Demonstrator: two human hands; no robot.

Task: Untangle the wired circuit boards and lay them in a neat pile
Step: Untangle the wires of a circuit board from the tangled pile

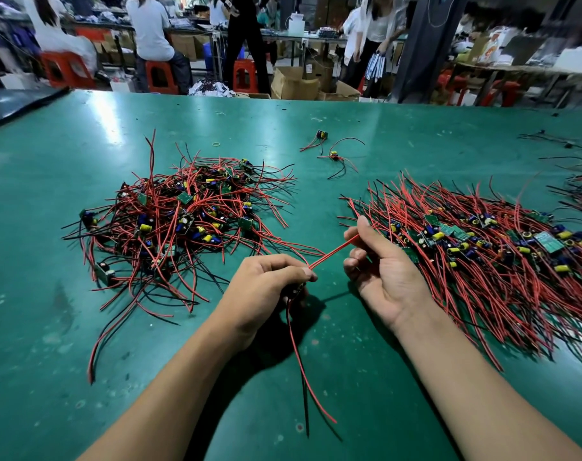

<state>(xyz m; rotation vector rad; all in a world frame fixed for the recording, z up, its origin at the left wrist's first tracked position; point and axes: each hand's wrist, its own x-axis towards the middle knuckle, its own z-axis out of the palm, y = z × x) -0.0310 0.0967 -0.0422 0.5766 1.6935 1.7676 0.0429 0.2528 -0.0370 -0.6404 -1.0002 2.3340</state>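
Over the table (83, 327), left hand (269, 281) gripping board (298, 289) — right hand (382, 261) pinching its wire (332, 251)

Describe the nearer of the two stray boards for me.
On the green table mat, look beyond the gap between the tangled heap of red-and-black wired boards and the combed pile. Two strays lie there; the nearer stray board alone has a wire arching rightward above it.
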